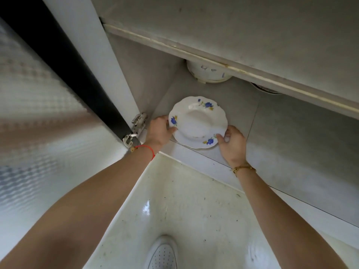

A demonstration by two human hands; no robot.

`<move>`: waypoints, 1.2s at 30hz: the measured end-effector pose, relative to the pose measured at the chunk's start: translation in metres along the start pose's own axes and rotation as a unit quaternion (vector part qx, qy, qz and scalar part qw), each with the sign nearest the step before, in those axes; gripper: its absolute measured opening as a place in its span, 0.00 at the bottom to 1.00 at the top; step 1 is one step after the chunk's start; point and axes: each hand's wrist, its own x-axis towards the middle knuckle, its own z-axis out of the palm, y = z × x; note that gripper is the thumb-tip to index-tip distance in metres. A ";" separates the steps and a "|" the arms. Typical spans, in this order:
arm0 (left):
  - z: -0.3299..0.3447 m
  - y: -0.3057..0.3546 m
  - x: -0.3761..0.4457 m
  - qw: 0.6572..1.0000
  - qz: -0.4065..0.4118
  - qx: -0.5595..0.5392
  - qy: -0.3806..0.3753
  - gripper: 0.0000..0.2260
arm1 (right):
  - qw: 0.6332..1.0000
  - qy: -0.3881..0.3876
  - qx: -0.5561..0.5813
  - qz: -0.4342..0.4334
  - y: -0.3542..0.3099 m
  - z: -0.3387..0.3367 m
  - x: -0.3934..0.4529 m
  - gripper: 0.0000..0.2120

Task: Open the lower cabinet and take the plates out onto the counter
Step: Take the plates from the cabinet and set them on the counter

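A white plate (pixel 198 122) with blue flowers and a scalloped rim lies at the front of the lower cabinet's grey floor (pixel 239 117). My left hand (pixel 160 131) grips its left rim, thumb on top. My right hand (pixel 232 143) grips its near right rim, fingers curled under the edge. Whether the plate is lifted or still resting on the floor I cannot tell. The cabinet door (pixel 38 105) stands open to the left, its hinge (pixel 136 129) beside my left wrist.
A white flowered dish (pixel 207 73) sits at the cabinet's back, half hidden under the shelf edge (pixel 213 59). Another rim (pixel 266 89) peeks out to its right. Glossy white floor tiles (pixel 184 210) lie below, with a white shoe (pixel 163 253) on them.
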 end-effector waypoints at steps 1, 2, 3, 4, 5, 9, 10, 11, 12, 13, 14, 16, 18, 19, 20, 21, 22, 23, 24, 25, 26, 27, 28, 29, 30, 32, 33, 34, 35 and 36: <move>-0.001 -0.002 -0.008 1.000 0.000 -0.005 -0.001 0.09 | 1.000 0.002 0.008 0.001 -0.001 -0.001 -0.007 0.09; -0.002 -0.004 -0.017 1.000 0.002 -0.015 0.000 0.09 | 1.000 0.005 0.012 0.002 -0.002 -0.001 -0.014 0.10; -0.004 -0.006 -0.026 1.000 0.006 -0.026 0.004 0.09 | 1.000 0.007 0.016 0.002 -0.004 -0.002 -0.021 0.10; -0.006 -0.007 -0.035 0.999 0.011 -0.034 0.012 0.09 | 1.000 0.008 0.026 0.005 -0.006 -0.003 -0.027 0.11; -0.009 -0.007 -0.045 0.999 0.016 -0.041 0.022 0.09 | 0.999 0.008 0.038 0.009 -0.008 -0.005 -0.033 0.12; -0.027 0.000 -0.079 0.997 0.034 -0.050 0.056 0.10 | 0.997 0.004 0.073 0.012 -0.019 -0.018 -0.058 0.15; -0.032 0.003 -0.087 0.996 0.040 -0.052 0.062 0.11 | 0.997 0.003 0.073 0.011 -0.022 -0.023 -0.064 0.16; -0.038 0.007 -0.096 0.995 0.044 -0.054 0.065 0.12 | 0.997 0.002 0.071 0.010 -0.027 -0.028 -0.071 0.16; -0.043 0.011 -0.106 0.995 0.049 -0.057 0.068 0.12 | 0.997 0.003 0.073 0.009 -0.032 -0.035 -0.079 0.16; -0.050 0.016 -0.116 0.995 0.051 -0.058 0.071 0.13 | 0.997 0.004 0.073 0.008 -0.038 -0.042 -0.086 0.15; -0.057 0.020 -0.124 0.994 0.051 -0.059 0.072 0.13 | 0.997 0.004 0.075 0.009 -0.045 -0.049 -0.093 0.14; -0.073 0.030 -0.144 0.995 0.038 -0.058 0.067 0.14 | 0.997 -0.005 0.074 0.017 -0.062 -0.067 -0.112 0.14; -0.086 0.039 -0.163 0.995 0.024 -0.061 0.069 0.14 | 0.997 -0.014 0.077 0.023 -0.076 -0.082 -0.129 0.15; -0.096 0.046 -0.176 0.995 0.014 -0.070 0.068 0.13 | 0.996 -0.019 0.076 0.031 -0.088 -0.095 -0.138 0.15; -0.107 0.054 -0.193 0.994 0.006 -0.082 0.069 0.12 | 0.996 -0.021 0.075 0.036 -0.099 -0.107 -0.151 0.15; -0.117 0.063 -0.210 0.993 0.002 -0.092 0.069 0.12 | 0.996 -0.025 0.070 0.040 -0.111 -0.120 -0.164 0.15; -0.128 0.071 -0.228 0.993 -0.003 -0.100 0.068 0.12 | 0.996 -0.029 0.066 0.045 -0.122 -0.133 -0.176 0.16; -0.140 0.078 -0.246 0.992 -0.007 -0.106 0.068 0.12 | 0.996 -0.036 0.062 0.051 -0.134 -0.147 -0.189 0.16; -0.153 0.085 -0.264 0.991 -0.009 -0.111 0.069 0.12 | 0.996 -0.043 0.059 0.055 -0.146 -0.159 -0.203 0.16; -0.166 0.093 -0.282 0.991 -0.011 -0.116 0.072 0.12 | 0.995 -0.052 0.059 0.059 -0.158 -0.172 -0.216 0.16; -0.180 0.101 -0.301 0.990 -0.014 -0.118 0.074 0.13 | 0.994 -0.062 0.058 0.061 -0.171 -0.187 -0.230 0.16; -0.195 0.111 -0.320 0.990 -0.020 -0.118 0.075 0.13 | 0.994 -0.071 0.055 0.065 -0.185 -0.202 -0.244 0.16; -0.209 0.121 -0.340 0.990 -0.027 -0.117 0.071 0.13 | 0.993 -0.079 0.053 0.071 -0.200 -0.218 -0.257 0.16; -0.224 0.132 -0.360 0.990 -0.033 -0.116 0.068 0.12 | 0.992 -0.083 0.055 0.078 -0.216 -0.235 -0.271 0.16; -0.239 0.143 -0.380 0.990 -0.037 -0.118 0.067 0.12 | 0.991 -0.086 0.058 0.084 -0.232 -0.251 -0.285 0.16; -0.271 0.168 -0.420 0.990 -0.048 -0.118 0.064 0.11 | 0.990 -0.093 0.061 0.091 -0.266 -0.287 -0.312 0.16; -0.287 0.181 -0.439 0.990 -0.055 -0.117 0.062 0.11 | 0.989 -0.098 0.062 0.093 -0.283 -0.306 -0.325 0.16; -0.304 0.196 -0.458 0.990 -0.059 -0.114 0.062 0.11 | 0.988 -0.103 0.065 0.095 -0.300 -0.325 -0.339 0.16; -0.320 0.209 -0.476 0.990 -0.060 -0.109 0.063 0.11 | 0.987 -0.108 0.069 0.099 -0.316 -0.345 -0.352 0.16; -0.336 0.223 -0.495 0.991 -0.059 -0.101 0.067 0.11 | 0.986 -0.112 0.072 0.103 -0.332 -0.363 -0.366 0.16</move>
